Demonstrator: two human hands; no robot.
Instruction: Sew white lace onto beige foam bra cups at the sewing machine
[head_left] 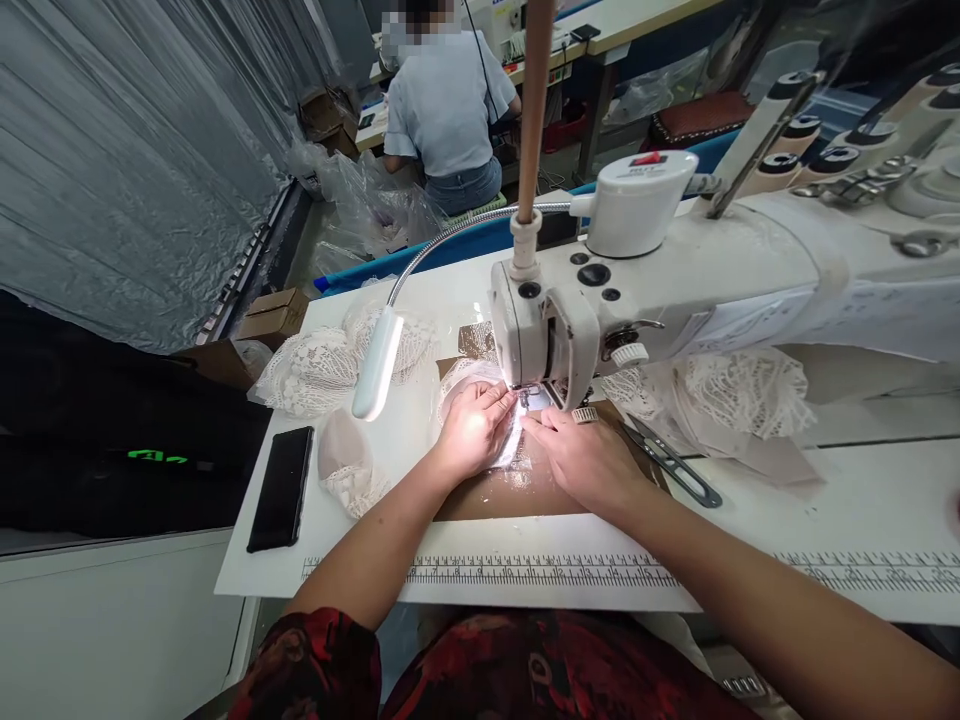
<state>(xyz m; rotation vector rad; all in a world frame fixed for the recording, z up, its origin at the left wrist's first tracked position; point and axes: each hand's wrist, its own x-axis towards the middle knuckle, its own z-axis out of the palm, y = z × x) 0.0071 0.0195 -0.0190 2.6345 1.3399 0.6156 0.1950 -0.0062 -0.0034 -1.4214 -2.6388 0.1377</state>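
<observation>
A white sewing machine (570, 320) stands on the white table (337, 560). Under its needle lies a small piece of white lace fabric (512, 450). My left hand (474, 428) lies flat on the fabric just left of the presser foot, fingers stretched toward the needle. My right hand (581, 455) rests on the fabric's right side, fingers together and pressed down, a ring-like thimble on one finger. A gooseneck lamp (377, 365) shines on the work.
Piles of white lace pieces lie at the left (315, 370) and right (735, 395) of the machine. A black phone (281, 487) and a lace cup (346, 465) sit at the left. Thread snips (675, 462) lie at the right. A person in a light shirt (446, 105) sits behind.
</observation>
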